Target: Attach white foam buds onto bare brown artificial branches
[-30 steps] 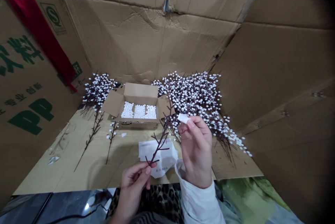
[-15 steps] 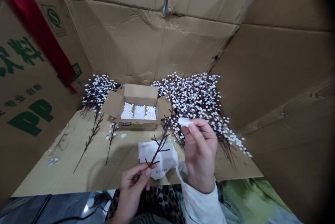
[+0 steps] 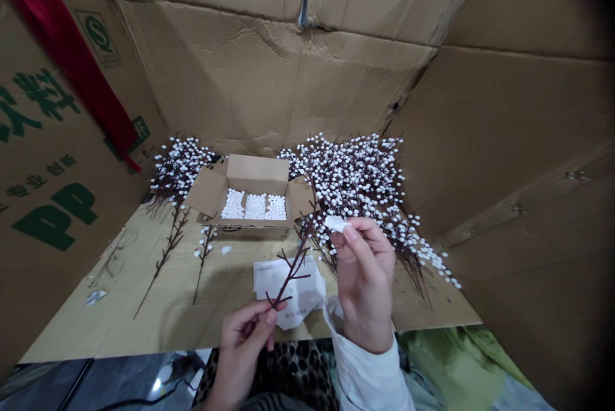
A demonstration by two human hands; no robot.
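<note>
My left hand (image 3: pixel 246 333) pinches the lower stem of a bare dark brown branch (image 3: pixel 294 265), which slants up and to the right. My right hand (image 3: pixel 365 273) is raised beside the branch's upper twigs and pinches a small white foam piece (image 3: pixel 336 223) between thumb and fingertips. Behind them stands a small open cardboard box (image 3: pixel 250 174) filled with white foam beads (image 3: pixel 255 205). A white paper sheet (image 3: pixel 296 288) lies on the cardboard surface under the branch.
A large heap of branches with white beads (image 3: pixel 365 184) lies at the right, a smaller bunch (image 3: pixel 180 164) at the back left. Two bare or partly beaded branches (image 3: pixel 166 254) lie left of the box. Cardboard walls (image 3: pixel 269 78) enclose the work surface on three sides.
My right hand with the white piece has shifted slightly right and down, staying by the branch's upper twigs. My left hand and the branch have hardly moved.
</note>
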